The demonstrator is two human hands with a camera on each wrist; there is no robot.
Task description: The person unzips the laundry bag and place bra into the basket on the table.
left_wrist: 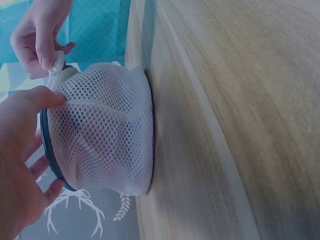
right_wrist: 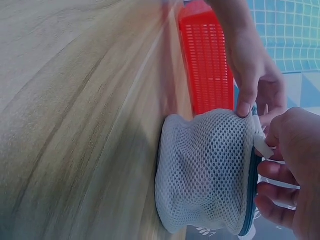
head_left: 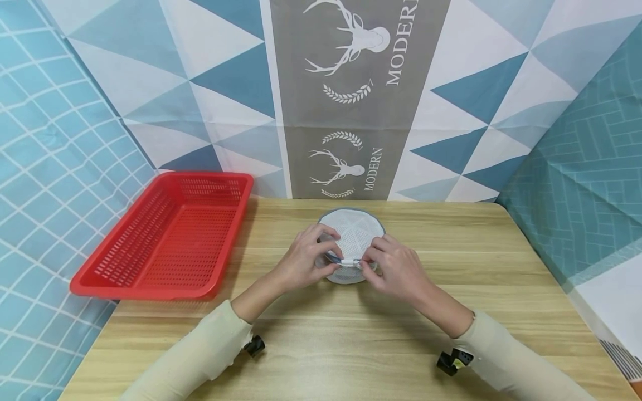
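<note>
A round white mesh laundry bag [head_left: 353,231] with blue-grey trim stands upright on the wooden table, its side wall slightly crumpled. My left hand [head_left: 308,256] pinches the near part of the upper rim, thumb on the mesh [left_wrist: 105,130] and fingers over the top. Opposite it, my right hand [head_left: 398,268] pinches a small white tab [right_wrist: 263,146] at the same rim, by the zipper edge. Both hands' fingertips are close together there. What lies inside the bag is hidden.
A red plastic basket [head_left: 228,262] with slotted walls stands at the left of the table [head_left: 321,345]. Behind the table hangs a patterned wall covering [head_left: 346,122] with deer heads and triangles. Tiled blue sheets [head_left: 55,167] border the sides.
</note>
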